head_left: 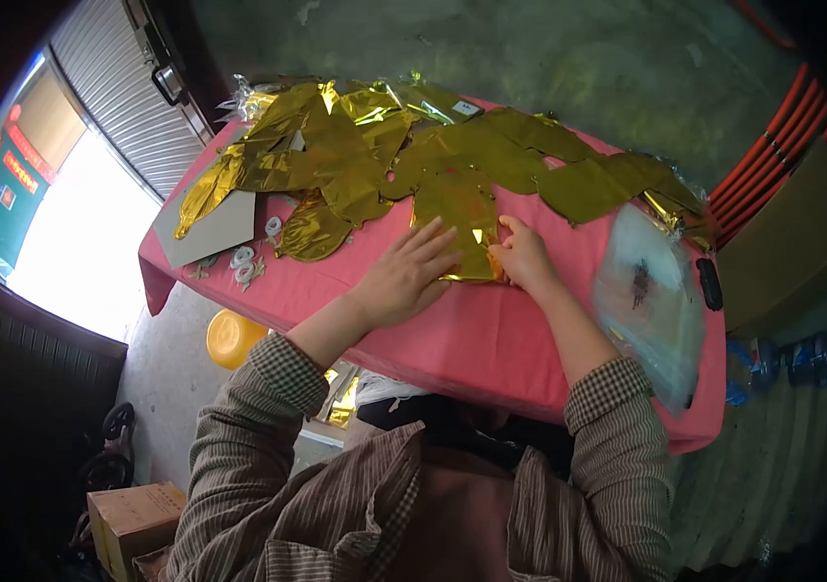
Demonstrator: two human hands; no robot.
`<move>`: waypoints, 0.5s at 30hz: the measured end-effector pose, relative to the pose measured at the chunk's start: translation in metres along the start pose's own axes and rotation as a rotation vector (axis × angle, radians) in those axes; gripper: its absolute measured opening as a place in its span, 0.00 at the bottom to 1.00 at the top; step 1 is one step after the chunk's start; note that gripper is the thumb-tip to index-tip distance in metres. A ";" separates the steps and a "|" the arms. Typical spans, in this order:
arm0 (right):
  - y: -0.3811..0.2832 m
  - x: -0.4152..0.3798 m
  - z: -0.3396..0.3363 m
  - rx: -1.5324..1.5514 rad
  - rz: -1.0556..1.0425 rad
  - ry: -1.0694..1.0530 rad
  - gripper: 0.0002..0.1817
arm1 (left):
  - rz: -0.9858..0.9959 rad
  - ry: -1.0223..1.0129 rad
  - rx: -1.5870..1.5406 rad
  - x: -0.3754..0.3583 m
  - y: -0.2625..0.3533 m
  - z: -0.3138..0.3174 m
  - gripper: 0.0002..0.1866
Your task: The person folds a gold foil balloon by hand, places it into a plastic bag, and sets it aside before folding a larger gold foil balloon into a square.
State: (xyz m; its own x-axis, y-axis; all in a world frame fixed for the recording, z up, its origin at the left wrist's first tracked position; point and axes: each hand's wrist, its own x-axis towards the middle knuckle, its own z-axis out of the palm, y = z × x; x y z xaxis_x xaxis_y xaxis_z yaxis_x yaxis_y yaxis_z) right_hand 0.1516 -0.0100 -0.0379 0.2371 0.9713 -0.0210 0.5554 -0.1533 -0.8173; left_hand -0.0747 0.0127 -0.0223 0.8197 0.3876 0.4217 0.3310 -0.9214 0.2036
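A flat gold foil balloon lies on the pink tablecloth in front of me. My left hand rests on its left side, palm down with the fingers stretched out. At its lower right edge, my right hand is closed, thumb and fingers pinching the foil. More flat gold foil balloons overlap in a heap beyond my hands, and their exact shapes are hard to separate.
On the table's left are a grey board and small white ribbon rolls. A clear plastic bag and a black object lie to the right. A yellow stool and a cardboard box are on the floor.
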 end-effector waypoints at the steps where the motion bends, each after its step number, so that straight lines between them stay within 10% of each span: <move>1: 0.000 0.000 0.000 -0.003 0.017 -0.013 0.31 | 0.012 -0.053 -0.005 -0.002 -0.001 0.003 0.21; 9: -0.007 -0.006 -0.003 -0.004 0.062 -0.003 0.30 | -0.050 -0.182 -0.099 -0.005 -0.004 0.008 0.25; 15: -0.018 -0.032 0.010 -0.489 -0.547 0.213 0.25 | -0.046 -0.174 -0.092 -0.006 -0.007 0.010 0.25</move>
State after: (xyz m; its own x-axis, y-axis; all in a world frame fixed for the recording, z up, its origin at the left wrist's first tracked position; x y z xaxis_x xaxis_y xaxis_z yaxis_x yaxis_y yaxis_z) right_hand 0.1265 -0.0365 -0.0286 -0.0522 0.8835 0.4655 0.9159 0.2281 -0.3302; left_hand -0.0773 0.0163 -0.0353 0.8761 0.4108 0.2523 0.3318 -0.8935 0.3026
